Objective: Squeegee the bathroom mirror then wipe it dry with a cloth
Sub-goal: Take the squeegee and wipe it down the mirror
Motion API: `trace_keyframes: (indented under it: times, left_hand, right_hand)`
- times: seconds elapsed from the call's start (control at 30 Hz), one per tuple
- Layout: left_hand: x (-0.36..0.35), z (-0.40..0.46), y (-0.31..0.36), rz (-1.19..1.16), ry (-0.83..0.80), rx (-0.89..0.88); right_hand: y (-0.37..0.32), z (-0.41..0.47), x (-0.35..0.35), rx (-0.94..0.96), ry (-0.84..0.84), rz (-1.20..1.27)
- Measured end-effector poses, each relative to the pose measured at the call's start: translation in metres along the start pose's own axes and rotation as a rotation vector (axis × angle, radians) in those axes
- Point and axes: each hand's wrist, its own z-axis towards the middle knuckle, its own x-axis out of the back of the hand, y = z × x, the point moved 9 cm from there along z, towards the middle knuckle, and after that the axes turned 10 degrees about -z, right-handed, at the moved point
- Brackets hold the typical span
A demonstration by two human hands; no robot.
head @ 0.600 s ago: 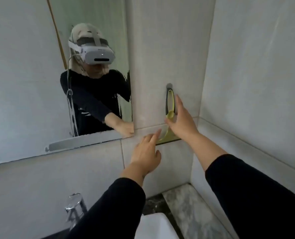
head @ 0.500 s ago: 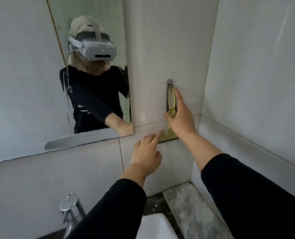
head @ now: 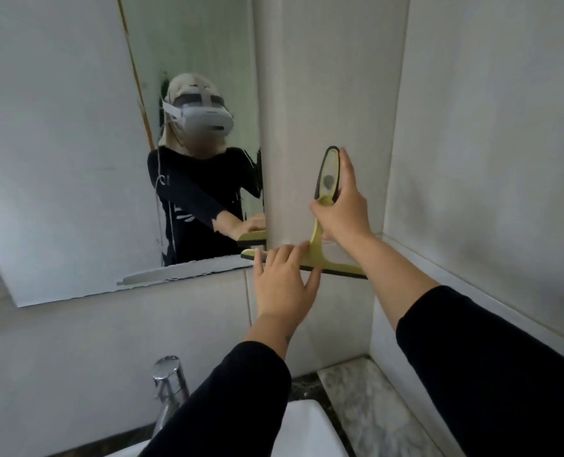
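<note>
One squeegee (head: 320, 245), two hands, one mirror (head: 76, 153) in a tiled bathroom corner.

The right hand (head: 341, 209) is clamped on the yellow-green handle; the left hand (head: 282, 282) lies flat, fingers spread, on the blade. Since the earlier frame the squeegee has turned broadside and its blade now reaches the mirror's lower right edge. Grey wall tiles, one chrome tap (head: 168, 387), a white basin (head: 307, 430) and a marble worktop (head: 369, 410) sit below.
</note>
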Motion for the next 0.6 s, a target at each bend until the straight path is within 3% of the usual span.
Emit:
trace_keyframes:
  times: [0.23, 0.37, 0.5, 0.6]
  left_hand:
    - [0.115, -0.017, -0.008, 0.057, 0.205, 0.048]
    - [0.19, -0.022, -0.023, 0.167, 0.246, 0.0]
    - [0.264, -0.025, -0.042, 0.22, 0.271, 0.018]
    - [0.308, -0.026, -0.048, 0.234, 0.238, -0.024]
  right_hand:
    - [-0.071, -0.047, -0.02, -0.176, -0.144, 0.364]
    - [-0.116, -0.061, -0.041, -0.107, -0.182, 0.316]
    - [-0.18, -0.079, -0.047, 0.24, -0.057, -0.311]
    - [-0.246, -0.109, -0.06, 0.75, 0.112, -0.655]
